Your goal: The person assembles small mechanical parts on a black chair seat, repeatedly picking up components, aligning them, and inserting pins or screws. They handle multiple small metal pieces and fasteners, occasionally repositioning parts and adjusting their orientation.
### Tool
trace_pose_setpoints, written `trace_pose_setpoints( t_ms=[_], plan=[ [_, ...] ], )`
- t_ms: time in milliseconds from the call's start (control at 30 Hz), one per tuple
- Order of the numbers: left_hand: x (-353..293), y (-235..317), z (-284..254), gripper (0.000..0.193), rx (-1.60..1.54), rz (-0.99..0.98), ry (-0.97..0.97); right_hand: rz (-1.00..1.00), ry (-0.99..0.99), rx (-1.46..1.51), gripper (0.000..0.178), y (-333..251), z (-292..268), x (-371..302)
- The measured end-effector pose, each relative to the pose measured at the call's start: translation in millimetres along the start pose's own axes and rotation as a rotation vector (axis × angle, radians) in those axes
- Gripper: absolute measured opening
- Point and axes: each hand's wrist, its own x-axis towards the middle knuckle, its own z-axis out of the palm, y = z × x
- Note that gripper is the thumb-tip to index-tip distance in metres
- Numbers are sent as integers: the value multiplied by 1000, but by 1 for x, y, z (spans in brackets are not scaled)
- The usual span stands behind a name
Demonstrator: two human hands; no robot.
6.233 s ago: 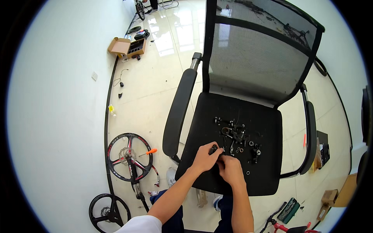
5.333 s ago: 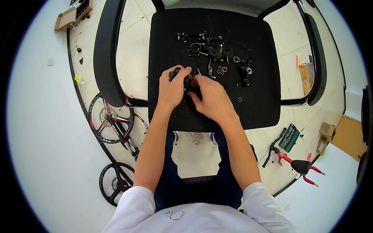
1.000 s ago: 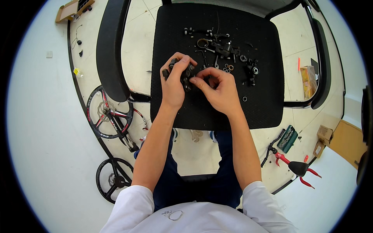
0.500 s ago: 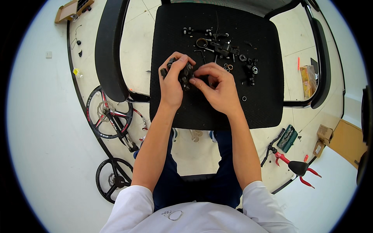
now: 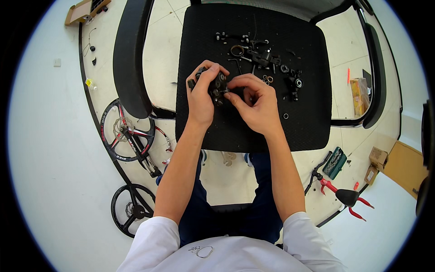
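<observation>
My left hand grips a small black mechanical part with round bolt heads, held just above the black seat of an office chair. My right hand pinches the same part from the right with thumb and fingertips. Beyond my hands, several small black and metal pieces lie scattered on the seat: rings, washers, bolts and a larger black bracket. One loose ring lies to the right of my right hand.
The chair's armrests stand on both sides of the seat. Two black bicycle wheels lie on the floor at left. Red-handled pliers and a green case lie at right, with cardboard boxes nearby.
Since six seconds ago my view has swung down over the seat. In the last second my hands have stayed together on the black part, with only small finger shifts.
</observation>
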Motion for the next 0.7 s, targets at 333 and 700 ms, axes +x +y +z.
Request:
trace_pose_setpoints(
  t_ms=[333, 700],
  plan=[
    [0, 3, 6, 28, -9, 41, 44, -10, 23, 5, 14, 3, 1, 3],
    [-1, 3, 7, 26, -13, 37, 41, 33, -48, -64, 21, 2, -2, 2]
  ],
)
